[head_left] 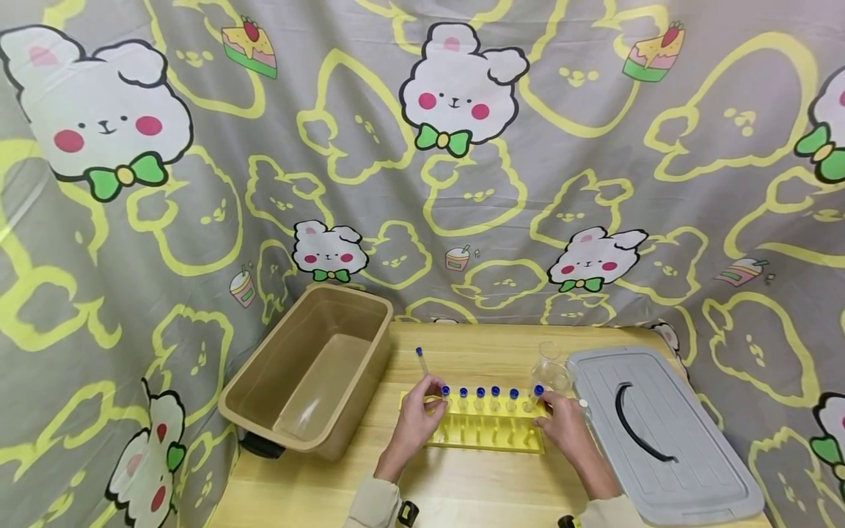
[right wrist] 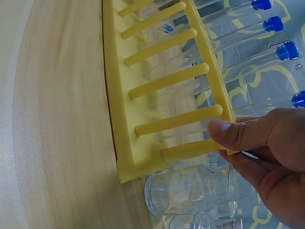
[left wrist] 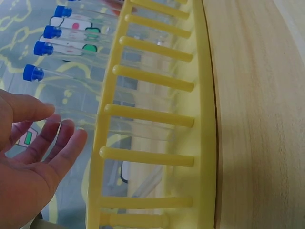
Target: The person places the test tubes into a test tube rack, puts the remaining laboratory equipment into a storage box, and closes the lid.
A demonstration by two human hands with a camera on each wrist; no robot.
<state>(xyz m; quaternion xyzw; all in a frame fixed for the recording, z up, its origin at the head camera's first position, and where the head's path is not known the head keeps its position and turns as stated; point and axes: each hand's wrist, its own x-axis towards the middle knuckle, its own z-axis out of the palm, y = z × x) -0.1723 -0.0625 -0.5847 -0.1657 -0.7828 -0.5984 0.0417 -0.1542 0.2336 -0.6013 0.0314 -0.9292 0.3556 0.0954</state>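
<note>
A yellow test tube rack (head_left: pixel 485 447) stands on the table, with a row of clear test tubes (left wrist: pixel 71 83) with blue caps upright in it. At its left end my left hand (head_left: pixel 422 411) pinches the leftmost test tube (left wrist: pixel 86 114) near the top; the cap is hidden behind the thumb in the left wrist view. My right hand (right wrist: pixel 274 152) grips the rack's right end, thumb on the top bar and fingers beneath. Just beside its fingertips, the rightmost tube (head_left: pixel 539 390) leans to the right. Another capped tube (head_left: pixel 419 355) lies behind the left hand.
A deep brown bin (head_left: pixel 231 400) stands at the left. Its likely lid, a grey panel with a black handle (head_left: pixel 700 440), lies at the right. Clear glassware (head_left: pixel 549 356) stands behind the rack's right end, beside the lid. A patterned cloth (head_left: pixel 475 191) hangs around the table.
</note>
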